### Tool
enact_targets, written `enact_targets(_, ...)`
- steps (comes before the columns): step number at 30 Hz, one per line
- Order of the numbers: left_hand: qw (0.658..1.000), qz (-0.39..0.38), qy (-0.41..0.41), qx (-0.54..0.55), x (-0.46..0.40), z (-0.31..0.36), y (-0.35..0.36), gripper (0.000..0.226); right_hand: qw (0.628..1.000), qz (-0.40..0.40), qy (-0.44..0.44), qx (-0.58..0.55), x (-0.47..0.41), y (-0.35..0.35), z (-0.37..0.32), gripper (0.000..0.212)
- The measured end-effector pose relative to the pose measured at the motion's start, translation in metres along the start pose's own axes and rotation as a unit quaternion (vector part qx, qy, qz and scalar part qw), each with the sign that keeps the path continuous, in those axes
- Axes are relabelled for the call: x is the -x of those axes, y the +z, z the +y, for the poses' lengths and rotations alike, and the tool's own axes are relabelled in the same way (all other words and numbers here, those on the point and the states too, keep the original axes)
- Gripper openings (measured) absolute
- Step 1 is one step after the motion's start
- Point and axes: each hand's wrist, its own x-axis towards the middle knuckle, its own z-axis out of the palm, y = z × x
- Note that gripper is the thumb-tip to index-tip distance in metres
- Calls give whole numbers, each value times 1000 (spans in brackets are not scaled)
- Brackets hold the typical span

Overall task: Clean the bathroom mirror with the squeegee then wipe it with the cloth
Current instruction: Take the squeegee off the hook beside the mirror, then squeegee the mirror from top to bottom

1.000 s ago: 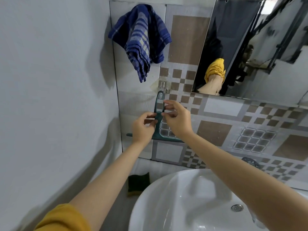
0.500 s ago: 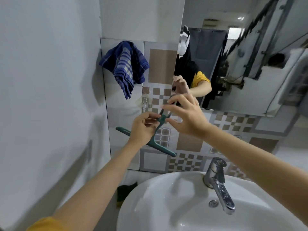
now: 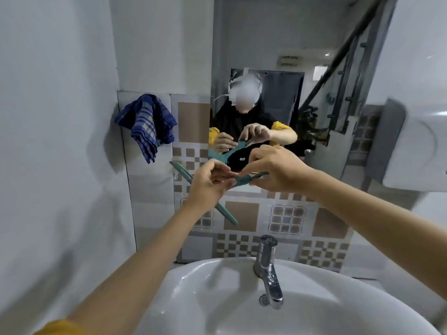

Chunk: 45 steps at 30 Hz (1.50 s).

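Note:
A teal squeegee (image 3: 242, 180) is held in front of the mirror's lower edge, its blade running diagonally from upper left to lower right. My left hand (image 3: 208, 186) pinches the handle near the blade. My right hand (image 3: 275, 169) grips the handle's far end with the fingertips. The mirror (image 3: 321, 76) fills the wall above the tiles and reflects both hands and the squeegee. A blue checked cloth (image 3: 145, 123) hangs on the tiled wall at the left, apart from both hands.
A white washbasin (image 3: 217, 298) sits below with a chrome tap (image 3: 268, 269) at its back. Patterned brown and white tiles (image 3: 244, 216) cover the wall under the mirror. A plain white wall (image 3: 53, 141) stands close on the left. A white and grey fixture (image 3: 416, 151) shows at the right.
The squeegee came off its wall hook and moved right, up to the mirror's lower edge, in both hands. My view rose, showing more mirror and the tap.

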Motion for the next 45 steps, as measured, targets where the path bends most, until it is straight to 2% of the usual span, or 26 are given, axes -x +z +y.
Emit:
enact_targets(3, 995, -2, 60, -86, -2, 4, 13, 24, 999, 26, 18, 13, 16, -12, 9, 28)
enact_targets(5, 978, -11, 110, -174, -2, 1, 17, 31, 998, 45, 41, 23, 25, -19, 16, 28)
enact_targets(9, 911, 26, 182, -369, -4, 1, 28, 32, 995, 60, 74, 37, 39, -30, 27, 32)
enact_targets(15, 875, 73, 248, -410, -24, 18, 48, 14, 985, 70, 35, 151, 43, -43, 34, 30)
enact_targets(18, 869, 64, 275, -407, -39, 25, 47, 17, 989, 61, 15, 133, 41, -49, 45, 26)
enact_targets(22, 856, 55, 322, -400, -67, 43, 43, 24, 986, 79, 41, 141, 33, -68, 64, 30)
enact_targets(27, 836, 123, 318, -429, -114, 62, 21, 46, 963, 189, 113, 154, 5, -111, 92, 32)
enact_targets(32, 833, 169, 309, -427, -170, 81, -10, 55, 936, 256, 130, 202, -38, -156, 131, 28)
enact_targets(35, 838, 143, 295, -436, -199, 80, -32, 64, 920, 284, 132, 237, -71, -189, 151, 27)
enact_targets(40, 796, 51, 241, -552, -217, 57, -56, 99, 913, 295, 150, 238, -125, -228, 163, 31)
enact_targets(42, 782, 25, 221, -582, -221, 47, -62, 102, 916, 287, 141, 240, -146, -236, 165, 32)
enact_targets(45, 761, 28, 224, -608, -228, 36, -66, 105, 919, 272, 131, 255, -175, -246, 165, 29)
